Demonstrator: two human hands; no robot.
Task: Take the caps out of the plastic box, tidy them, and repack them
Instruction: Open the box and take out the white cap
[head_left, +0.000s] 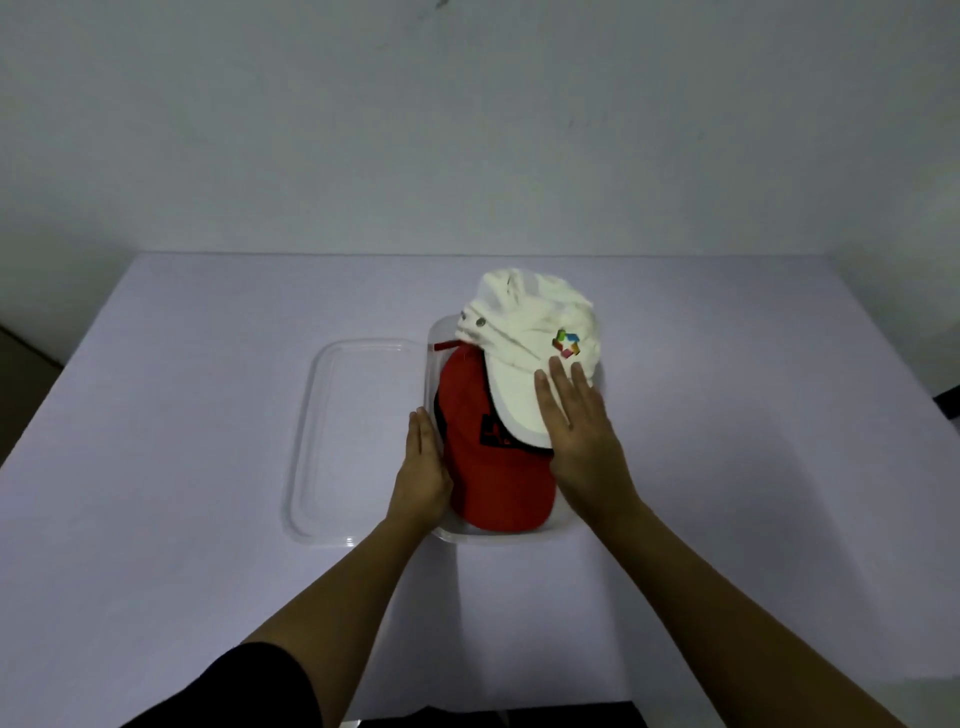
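A clear plastic box stands in the middle of the table. In it lies a red cap with its peak toward me. A cream cap with a coloured logo lies on top of the red one, its crown rising over the box's far end. My left hand rests flat against the box's left wall beside the red cap. My right hand lies flat, fingers apart, on the cream cap's peak at the box's right side. Neither hand grips anything.
The box's clear lid lies flat on the table just left of the box. The table is covered in pale lilac cloth; a plain wall rises behind its far edge. Dark floor shows past the table's left and right edges.
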